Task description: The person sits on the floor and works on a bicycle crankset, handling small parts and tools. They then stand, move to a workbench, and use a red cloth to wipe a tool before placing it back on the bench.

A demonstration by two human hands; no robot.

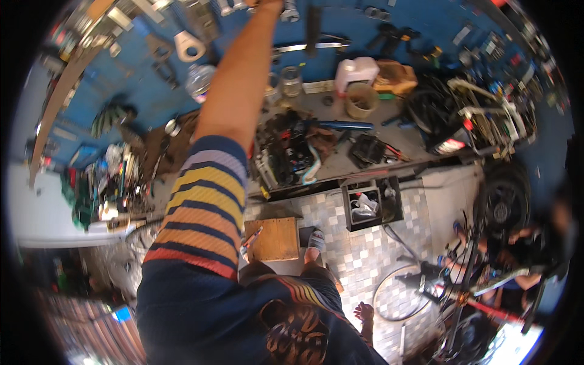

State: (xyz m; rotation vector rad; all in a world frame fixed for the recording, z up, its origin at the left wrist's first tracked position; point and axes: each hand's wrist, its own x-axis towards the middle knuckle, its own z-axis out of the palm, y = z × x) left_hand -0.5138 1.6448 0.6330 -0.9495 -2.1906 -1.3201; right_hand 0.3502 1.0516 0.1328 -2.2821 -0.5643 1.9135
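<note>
My left arm, in a striped sleeve, stretches up to the blue tool wall. My left hand (266,3) is mostly cut off by the top edge, so its fingers and anything in them are hidden. Wrenches (289,11) hang right beside it. Lower down, a long metal bar (310,46) is fixed across the wall. At my right side my right hand (364,312) hangs low over the tiled floor, fingers apart, with nothing seen in it.
A cluttered workbench (331,164) runs below the wall, bearing a pink jug (356,73) and a tub (361,101). A wooden stool (274,239) stands by my feet, near an open drawer (372,202). At right, a person sits behind a bicycle (462,298).
</note>
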